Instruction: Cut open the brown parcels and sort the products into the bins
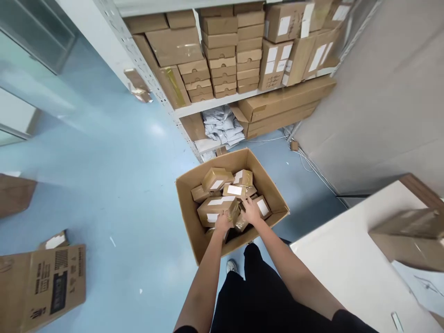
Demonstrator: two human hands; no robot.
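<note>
A large open cardboard box stands on the floor in front of me, with several taped small parcels lying jumbled inside. My left hand grips the near end of a long brown parcel with white labels. To its right, my right hand reaches in with fingers stretched out over the parcels, beside a labelled parcel. Its fingertips are near a small parcel with a white label. Farther back in the box lies another taped parcel. My hands partly cover the parcels under them.
A metal shelf with stacked cartons rises beyond the box; grey bags lie on its lower level. On the right is a white table with a carton. A printed cardboard box sits at left. Cables run along the wall.
</note>
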